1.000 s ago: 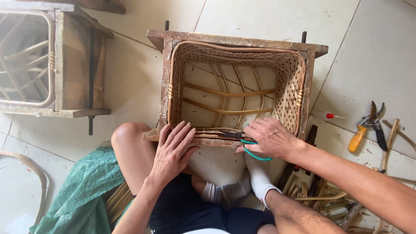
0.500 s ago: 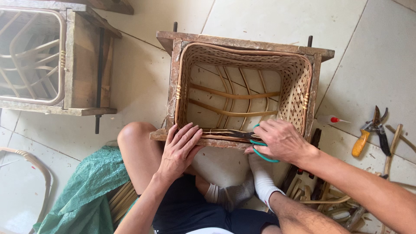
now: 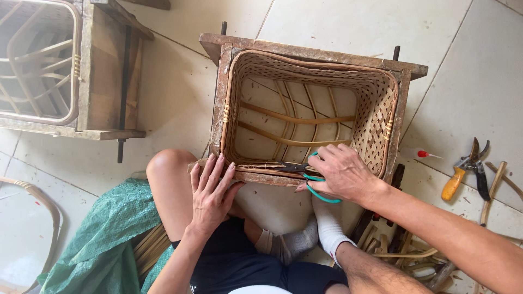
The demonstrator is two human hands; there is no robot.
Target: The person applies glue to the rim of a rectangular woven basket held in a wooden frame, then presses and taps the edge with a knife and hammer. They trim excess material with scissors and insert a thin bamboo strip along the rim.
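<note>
**Two hands at the near rim of a woven basket**

Two hands work side by side at the near edge. The left hand [image 3: 210, 190] lies flat with its fingers spread, palm pressed on the near bar of the wooden frame [image 3: 310, 50], just beside the person's bare knee [image 3: 166, 166]. The right hand [image 3: 340, 173] is closed around a pair of green-handled scissors [image 3: 305, 173], fingers through the loops, the dark blades pointing left along the near rim of the basket [image 3: 376, 114].

The basket sits inside the frame on the tiled floor [image 3: 354, 22], open side up, between the person's legs. Its sides are thin woven strips and its bottom a few curved ribs. It looks light and springy, and the weave would likely crush or fray if squeezed. The stiffer rim or the frame looks the safer place to grip.

Farther out, a second frame [image 3: 103, 71] stands at the left, a green cloth [image 3: 103, 239] lies by the thigh, and yellow-handled shears [image 3: 463, 174] lie on the tiles at the right, near loose cane offcuts [image 3: 403, 253].
</note>
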